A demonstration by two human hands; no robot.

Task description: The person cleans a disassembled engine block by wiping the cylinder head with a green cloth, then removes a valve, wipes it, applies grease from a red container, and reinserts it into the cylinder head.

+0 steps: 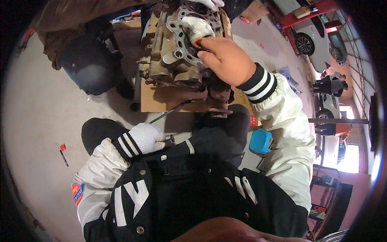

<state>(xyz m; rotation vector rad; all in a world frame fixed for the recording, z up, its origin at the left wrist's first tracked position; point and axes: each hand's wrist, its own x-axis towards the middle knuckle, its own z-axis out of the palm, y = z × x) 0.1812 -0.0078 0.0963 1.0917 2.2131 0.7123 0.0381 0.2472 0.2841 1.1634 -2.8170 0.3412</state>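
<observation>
My right hand (227, 58), bare, is closed on a bunched white work glove (197, 27) with an orange cuff. It presses the glove against the flat, holed top face of an engine block (159, 52); the fingertips are hidden under the cloth. My left hand (147, 138), in a white knitted glove, rests over my lap, closed round a thin metal piece (172, 138) with a round, flat end showing past the fingers. A long dark rod (173, 109) slants from beside that hand towards the block; whether the hand grips it too cannot be made out.
Cardboard (151, 103) lies under the block. Across it, a person's white-gloved hand (211, 3) reaches in. A black rounded seat-like object (90, 66) stands left; a blue plastic container (260, 142) is by my right knee. A marker pen (64, 158) lies on the floor. Cars stand far right.
</observation>
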